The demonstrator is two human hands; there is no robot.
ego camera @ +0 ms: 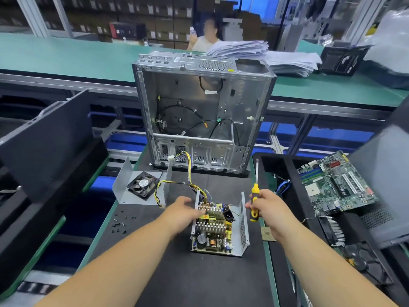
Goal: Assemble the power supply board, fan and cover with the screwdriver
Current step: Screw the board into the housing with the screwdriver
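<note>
Bare sheet metal everywhere: the open grey steel power supply shell point(243, 229) is sitting on the black bench mat point(177, 273) with the yellow power supply board point(213, 229) lying inside it (finned silver heatsinks, a copper coil, a black mains socket on top). Its yellow and black wire bundle point(188, 171) is running up toward the big empty silver computer case point(203, 107) standing behind. The bent grey metal cover point(124, 185) is lying to the left, holding the square black fan point(142, 185). Small black screws point(119, 223) are lying loose on the mat. The left hand point(183, 209) is reaching over the shell's left wall, fingers relaxed and blurry. The right hand point(265, 207) is gripping the yellow and black screwdriver point(255, 196), tip pointing up.
</note>
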